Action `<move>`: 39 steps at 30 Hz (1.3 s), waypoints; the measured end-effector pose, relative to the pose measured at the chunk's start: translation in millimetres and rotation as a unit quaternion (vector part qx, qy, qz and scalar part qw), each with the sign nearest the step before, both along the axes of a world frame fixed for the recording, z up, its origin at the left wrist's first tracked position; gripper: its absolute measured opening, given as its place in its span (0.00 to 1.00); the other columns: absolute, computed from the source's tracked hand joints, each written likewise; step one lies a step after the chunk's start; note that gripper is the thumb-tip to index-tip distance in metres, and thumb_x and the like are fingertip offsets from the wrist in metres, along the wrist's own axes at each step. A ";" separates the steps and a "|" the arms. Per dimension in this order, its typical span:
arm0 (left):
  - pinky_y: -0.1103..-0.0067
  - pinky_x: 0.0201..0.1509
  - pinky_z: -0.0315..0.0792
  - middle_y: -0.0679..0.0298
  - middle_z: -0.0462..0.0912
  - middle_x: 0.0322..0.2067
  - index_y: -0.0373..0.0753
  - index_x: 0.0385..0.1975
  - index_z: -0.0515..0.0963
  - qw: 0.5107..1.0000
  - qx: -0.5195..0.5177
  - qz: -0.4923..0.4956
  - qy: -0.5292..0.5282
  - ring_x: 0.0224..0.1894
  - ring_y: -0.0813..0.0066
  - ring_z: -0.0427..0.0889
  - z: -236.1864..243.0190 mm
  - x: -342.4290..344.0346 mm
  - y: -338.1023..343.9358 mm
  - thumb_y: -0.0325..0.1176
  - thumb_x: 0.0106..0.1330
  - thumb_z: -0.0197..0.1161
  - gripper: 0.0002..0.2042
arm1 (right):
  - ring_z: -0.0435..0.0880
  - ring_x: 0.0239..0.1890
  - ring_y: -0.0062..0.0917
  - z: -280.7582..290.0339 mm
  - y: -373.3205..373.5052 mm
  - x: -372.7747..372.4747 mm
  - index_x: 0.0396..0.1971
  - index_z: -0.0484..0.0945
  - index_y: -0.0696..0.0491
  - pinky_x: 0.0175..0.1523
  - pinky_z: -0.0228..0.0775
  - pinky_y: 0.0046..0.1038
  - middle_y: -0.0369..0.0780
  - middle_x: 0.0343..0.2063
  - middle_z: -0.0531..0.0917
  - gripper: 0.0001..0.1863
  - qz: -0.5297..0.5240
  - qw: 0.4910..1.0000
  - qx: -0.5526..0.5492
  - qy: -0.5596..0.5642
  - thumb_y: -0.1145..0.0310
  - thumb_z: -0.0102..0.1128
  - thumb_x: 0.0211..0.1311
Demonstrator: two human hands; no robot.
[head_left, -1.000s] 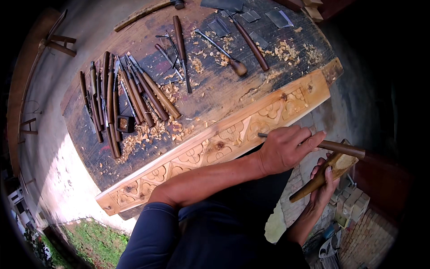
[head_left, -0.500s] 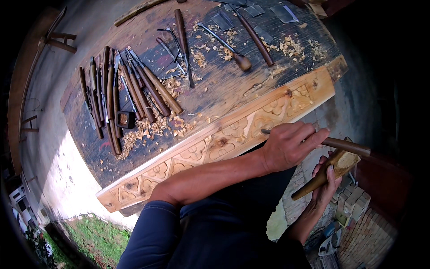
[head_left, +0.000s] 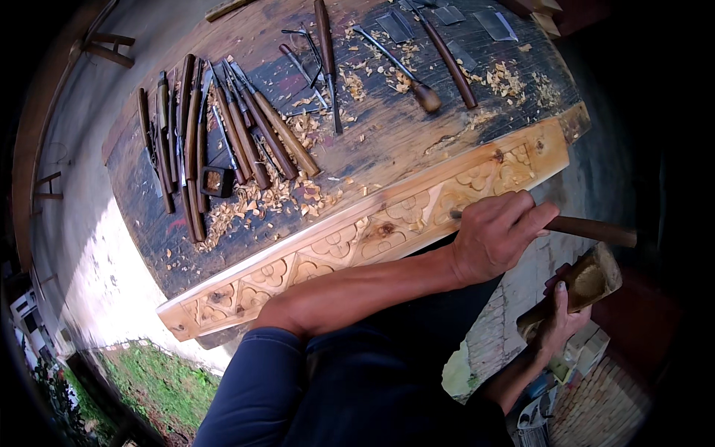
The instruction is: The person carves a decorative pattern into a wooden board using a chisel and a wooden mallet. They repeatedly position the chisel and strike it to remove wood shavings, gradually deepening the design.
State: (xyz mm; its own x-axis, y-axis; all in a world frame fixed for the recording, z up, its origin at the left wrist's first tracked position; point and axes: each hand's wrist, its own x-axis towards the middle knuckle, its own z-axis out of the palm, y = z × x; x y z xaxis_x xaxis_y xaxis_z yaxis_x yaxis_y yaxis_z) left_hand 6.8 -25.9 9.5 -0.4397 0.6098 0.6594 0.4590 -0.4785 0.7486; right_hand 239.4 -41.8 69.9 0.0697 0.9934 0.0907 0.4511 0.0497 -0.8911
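A long pale board (head_left: 325,247) carved with flower shapes lies along the near edge of the workbench. My left hand (head_left: 493,237) reaches across it, fist closed round a gouge or chisel (head_left: 597,230). The tool's wooden handle sticks out to the right, and its tip meets the carving near the board's right part; the blade's exact shape is hidden. Lower right, my right hand (head_left: 564,322) grips a worn wooden mallet (head_left: 593,279), its broad head tilted up, just below the handle's end and apart from it.
Several wood-handled carving tools (head_left: 223,134) lie bunched on the workbench (head_left: 395,156) at left, near a small dark square block (head_left: 216,181). More tools, a pair of glasses (head_left: 307,48), flat grey pieces (head_left: 491,24) and wood shavings (head_left: 253,205) are scattered beyond. Bricks (head_left: 599,402) sit below right.
The mallet has swung down and right, away from the gouge or chisel handle, its head turned more upward. My left hand keeps its grip on the tool. The view has shifted slightly.
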 end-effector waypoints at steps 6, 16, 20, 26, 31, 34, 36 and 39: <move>0.69 0.26 0.69 0.64 0.70 0.29 0.42 0.51 0.81 1.000 -0.004 -0.001 -0.009 0.26 0.65 0.78 2.8 2.3 0.8 0.33 0.58 0.74 0.19 | 0.87 0.52 0.29 41.6 38.4 18.1 0.65 0.76 0.65 0.58 0.83 0.32 0.46 0.54 0.87 0.30 -0.061 0.958 0.205 -0.191 0.81 0.75 0.63; 0.69 0.26 0.69 0.64 0.67 0.28 0.42 0.51 0.81 1.000 0.000 0.002 -0.016 0.25 0.66 0.77 2.8 1.3 -0.2 0.33 0.60 0.72 0.18 | 0.86 0.60 0.34 83.1 78.8 -18.5 0.68 0.74 0.65 0.70 0.77 0.36 0.49 0.60 0.85 0.32 0.001 0.920 0.297 -0.255 0.83 0.72 0.63; 0.69 0.25 0.69 0.64 0.67 0.28 0.42 0.50 0.81 1.000 -0.002 -0.002 -0.012 0.24 0.67 0.77 4.1 -2.2 -2.0 0.34 0.61 0.72 0.17 | 0.86 0.61 0.35 89.4 81.9 -15.8 0.69 0.73 0.64 0.69 0.78 0.38 0.49 0.60 0.85 0.32 0.025 0.911 0.294 -0.289 0.81 0.71 0.64; 0.70 0.25 0.69 0.64 0.67 0.28 0.42 0.50 0.81 1.000 -0.002 0.008 -0.010 0.24 0.67 0.77 2.7 0.8 0.1 0.34 0.61 0.72 0.17 | 0.84 0.61 0.28 92.8 76.1 -39.3 0.71 0.71 0.64 0.70 0.73 0.31 0.46 0.61 0.83 0.35 -0.009 0.949 0.257 -0.184 0.78 0.74 0.64; 0.70 0.25 0.69 0.64 0.67 0.28 0.42 0.50 0.81 1.000 0.004 -0.003 -0.017 0.25 0.68 0.77 3.2 -1.5 -2.6 0.34 0.61 0.72 0.17 | 0.84 0.61 0.30 91.1 77.6 -16.5 0.70 0.71 0.66 0.69 0.76 0.34 0.47 0.62 0.82 0.34 0.044 0.925 0.285 -0.246 0.81 0.73 0.65; 0.70 0.25 0.69 0.64 0.67 0.28 0.42 0.50 0.81 1.000 0.003 -0.001 -0.020 0.25 0.67 0.78 3.8 0.5 -1.7 0.34 0.62 0.71 0.17 | 0.86 0.57 0.30 105.9 69.2 -36.4 0.68 0.74 0.64 0.65 0.80 0.33 0.47 0.60 0.84 0.32 -0.087 0.944 0.265 -0.177 0.79 0.75 0.64; 0.69 0.25 0.69 0.64 0.67 0.28 0.42 0.50 0.81 1.000 0.000 0.001 -0.012 0.25 0.66 0.78 1.9 0.4 -1.9 0.34 0.62 0.71 0.16 | 0.85 0.58 0.31 96.2 71.2 -26.9 0.69 0.74 0.64 0.66 0.79 0.33 0.48 0.61 0.83 0.33 -0.064 0.936 0.281 -0.202 0.78 0.74 0.64; 0.69 0.26 0.69 0.64 0.68 0.28 0.42 0.49 0.81 1.000 0.002 -0.003 -0.010 0.25 0.66 0.78 3.4 -2.8 -4.2 0.35 0.62 0.71 0.16 | 0.84 0.62 0.34 87.4 68.5 -9.4 0.71 0.71 0.66 0.71 0.75 0.35 0.50 0.64 0.81 0.35 0.012 0.899 0.311 -0.308 0.81 0.71 0.63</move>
State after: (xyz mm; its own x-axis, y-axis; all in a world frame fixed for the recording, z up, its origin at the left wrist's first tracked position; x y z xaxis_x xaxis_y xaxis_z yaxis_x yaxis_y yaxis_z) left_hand 4.0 -30.1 12.9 -0.4490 0.6093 0.6536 0.4421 -0.4842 0.7551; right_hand 230.0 26.7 157.2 -0.2036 0.7382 0.6431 0.8416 0.4676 -0.2703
